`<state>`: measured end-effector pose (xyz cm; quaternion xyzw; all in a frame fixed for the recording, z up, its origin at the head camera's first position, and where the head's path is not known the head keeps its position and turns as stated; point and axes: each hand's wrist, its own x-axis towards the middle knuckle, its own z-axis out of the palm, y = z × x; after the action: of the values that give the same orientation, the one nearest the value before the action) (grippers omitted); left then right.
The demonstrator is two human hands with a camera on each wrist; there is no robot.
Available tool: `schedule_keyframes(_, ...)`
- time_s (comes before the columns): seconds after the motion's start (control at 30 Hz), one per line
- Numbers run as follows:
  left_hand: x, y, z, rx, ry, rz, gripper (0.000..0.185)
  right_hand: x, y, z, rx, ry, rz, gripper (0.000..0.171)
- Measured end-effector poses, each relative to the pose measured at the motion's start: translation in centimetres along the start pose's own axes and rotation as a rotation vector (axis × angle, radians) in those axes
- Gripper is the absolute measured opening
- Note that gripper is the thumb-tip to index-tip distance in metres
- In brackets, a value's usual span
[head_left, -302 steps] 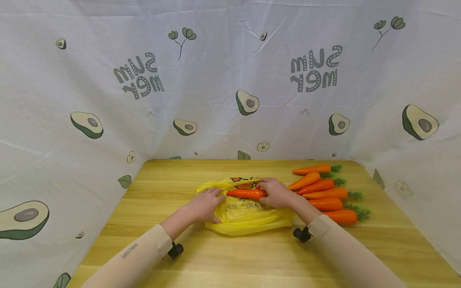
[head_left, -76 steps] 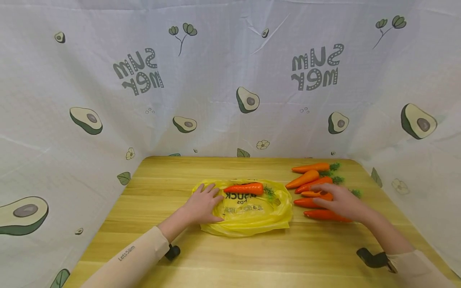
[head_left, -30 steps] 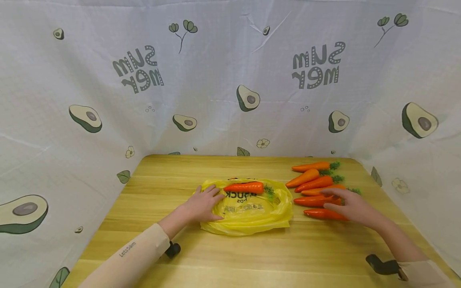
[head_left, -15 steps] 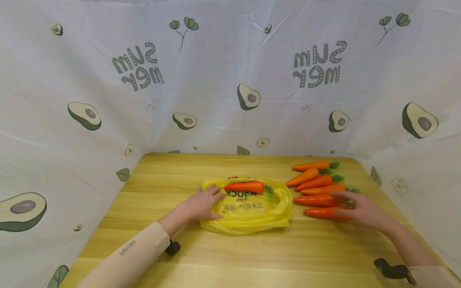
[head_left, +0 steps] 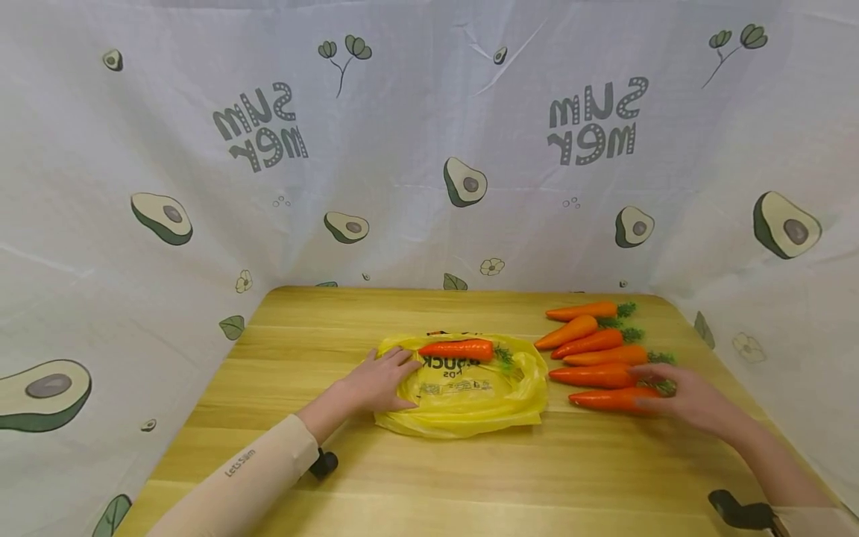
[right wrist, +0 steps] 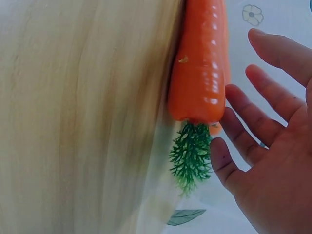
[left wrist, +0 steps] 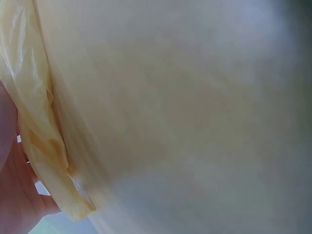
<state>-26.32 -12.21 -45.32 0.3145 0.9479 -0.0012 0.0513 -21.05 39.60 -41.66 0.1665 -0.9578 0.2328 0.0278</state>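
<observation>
backdrop: white avocado-print cloth (head_left: 429, 149) on three sides, wooden table (head_left: 470, 477) in front.
left hand: left hand (head_left: 379, 382) lies flat on the left edge of the yellow plastic bag (head_left: 470, 399), fingers straight, pressing the film down; no pinch visible.
right hand: right hand (head_left: 691, 399) has its fingers spread and relaxed at the leafy end of the nearest carrot (head_left: 607, 400); fingertips at or just beside it, nothing gripped. The right wrist view shows the open palm (right wrist: 278, 185) next to the carrot (right wrist: 200, 73) and its green top (right wrist: 191, 158).
carrot location: nearest carrot lies on the table at the front of the carrot row (head_left: 597, 350), just right of the bag, tip pointing at the bag.
in the bag area: one carrot on the bag (head_left: 456, 348) lies at its far edge; I cannot tell whether it is inside or on top.
handling, carrot: glossy and uniform, so probably plastic: light, stiff, a bit slippery. Best hold is likely around the thick part near the top; the leafy tuft looks flimsy.
handling, bag: thin, limp film, will slide and collapse unless pinned.
hidden: bag opening not readable. Left wrist view is a blur of yellow film (left wrist: 44, 146) and table. Carrots overlap in the row, so the count is uncertain. Right forearm cut off at the frame edge.
</observation>
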Motion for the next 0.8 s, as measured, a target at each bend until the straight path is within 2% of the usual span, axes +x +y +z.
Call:
schedule_keyframes(0.1, 0.0, 0.0, 0.0, -0.005, 0.001, 0.000, 0.079, -0.4, 0.3, -0.1, -0.017, -0.033, 0.017, 0.047)
schedule_keyframes(0.33, 0.0, 0.0, 0.1, -0.004, 0.005, 0.003, 0.079, -0.5, 0.8, -0.1, -0.036, -0.045, 0.007, 0.049)
schedule_keyframes(0.6, 0.0, 0.1, 0.0, 0.006, 0.005, 0.006, 0.079, -0.9, 1.5, 0.3, -0.099, -0.036, -0.053, 0.048)
schedule_keyframes(0.8, 0.0, 0.1, -0.1, 0.008, 0.008, 0.005, 0.079, -0.9, 1.8, 0.7, -0.069, -0.073, -0.005, 0.048)
